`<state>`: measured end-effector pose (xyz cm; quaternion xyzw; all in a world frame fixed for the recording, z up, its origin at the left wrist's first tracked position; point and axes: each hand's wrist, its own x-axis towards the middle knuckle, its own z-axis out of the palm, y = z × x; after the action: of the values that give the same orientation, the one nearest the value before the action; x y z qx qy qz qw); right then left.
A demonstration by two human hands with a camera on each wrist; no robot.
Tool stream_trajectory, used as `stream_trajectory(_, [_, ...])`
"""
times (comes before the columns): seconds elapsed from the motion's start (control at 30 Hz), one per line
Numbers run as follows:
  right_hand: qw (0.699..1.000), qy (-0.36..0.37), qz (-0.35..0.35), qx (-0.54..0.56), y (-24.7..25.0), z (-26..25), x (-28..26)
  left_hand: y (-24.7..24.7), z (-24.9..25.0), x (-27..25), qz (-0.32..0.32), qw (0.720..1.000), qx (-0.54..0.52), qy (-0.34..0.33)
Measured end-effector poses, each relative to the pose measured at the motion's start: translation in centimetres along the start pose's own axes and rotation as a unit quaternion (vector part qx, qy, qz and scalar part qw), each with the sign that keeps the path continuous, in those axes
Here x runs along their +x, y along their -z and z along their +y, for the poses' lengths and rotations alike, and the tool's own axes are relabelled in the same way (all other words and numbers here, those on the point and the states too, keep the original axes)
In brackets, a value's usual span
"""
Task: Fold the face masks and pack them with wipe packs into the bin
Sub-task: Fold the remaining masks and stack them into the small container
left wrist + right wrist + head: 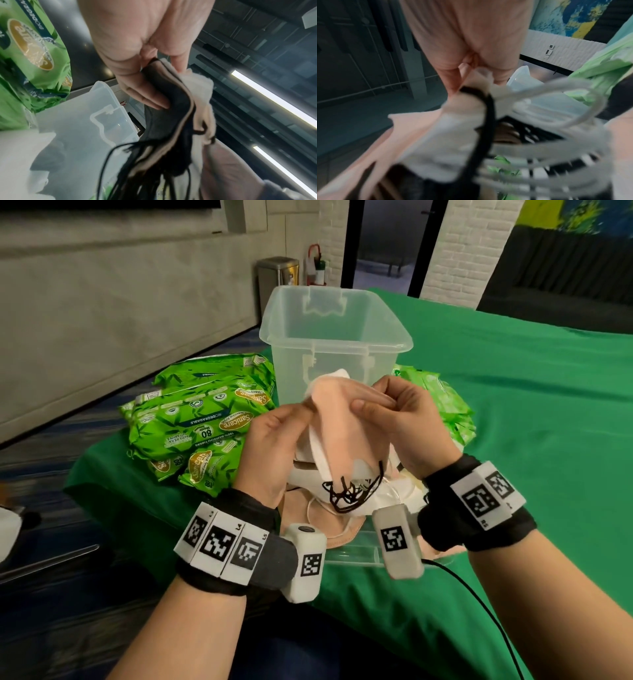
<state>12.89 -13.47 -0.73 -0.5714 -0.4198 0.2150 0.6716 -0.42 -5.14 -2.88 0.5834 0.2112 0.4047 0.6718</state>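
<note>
Head view. We hold a bundle of face masks (342, 419) between both hands, raised in front of the clear bin (334, 337). The left hand (270, 446) curls its fingers round the near left edge of the bundle; the right hand (407, 419) pinches the upper right edge between thumb and fingers. Black ear loops (352, 487) hang below the fingers, over more masks lying beneath the hands. Green wipe packs (202, 419) lie left of the left fingers, and further packs show beyond the right fingers. All rest on a green cloth (531, 422).

Left wrist view. The left fingers (147, 97) close on several layered masks (173, 108), dark and pale, held at the folded edge. The loops trail loose below them. The bin rim (109, 94) sits just beside the fingertips.

Right wrist view. The picture is blurred. The right fingers (453, 81) pinch the top edge of the masks (426, 135); white loops (556, 108) swing free to the right.

Handling. We judge the masks light, soft and limp, so they will sag and unfold unless gripped across the fold. Take hold at the folded edge, with thumb and fingers pressing all layers together. Gather the loops inward, as they could snag on the bin rim or tangle with the masks below.
</note>
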Motion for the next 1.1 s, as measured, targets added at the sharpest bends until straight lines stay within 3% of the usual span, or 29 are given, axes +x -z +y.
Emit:
stream_trajectory(0.2, [0.995,-0.033,0.091,-0.014,0.8,0.0,0.3,0.5,-0.1,0.1,0.029,0.997,0.07,-0.002])
stream_trajectory(0.33, [0.974,0.064,0.218,-0.014,1.8,-1.5,0.5,0.7,-0.1,0.3,0.032,0.997,0.067,-0.035])
stream_trajectory(0.43, [0.98,0.118,0.159,-0.029,1.3,-1.6,0.2,0.8,-0.2,0.3,0.033,0.994,0.085,-0.054])
stream_trajectory(0.53, [0.989,0.116,0.017,-0.092,0.1,-0.8,-0.2,0.6,-0.2,0.4,0.032,0.993,0.097,-0.054])
stream_trajectory(0.6, [0.98,0.111,-0.068,-0.148,-0.6,-0.2,-0.6,0.4,-0.1,0.4,0.041,0.993,0.103,-0.041])
stream_trajectory(0.7, [0.956,0.127,-0.136,-0.227,-0.9,0.4,-1.0,0.5,0.1,0.5,0.044,0.999,0.031,-0.004])
stream_trajectory(0.83, [0.935,0.153,-0.165,-0.273,-0.8,0.8,-1.4,0.6,0.0,0.4,0.029,0.998,0.047,-0.006])
stream_trajectory(0.97, [0.946,0.097,-0.215,-0.221,-0.4,0.2,-2.2,0.9,-0.6,0.5,0.019,0.996,0.085,-0.015])
stream_trajectory(1.03, [0.97,0.081,-0.174,-0.148,-0.2,-0.1,-2.2,0.8,-0.4,0.3,0.007,0.996,0.088,-0.028])
stream_trajectory(1.1, [0.986,0.079,-0.067,-0.13,0.0,0.0,-1.7,0.7,-0.3,0.2,-0.012,0.995,0.086,-0.039])
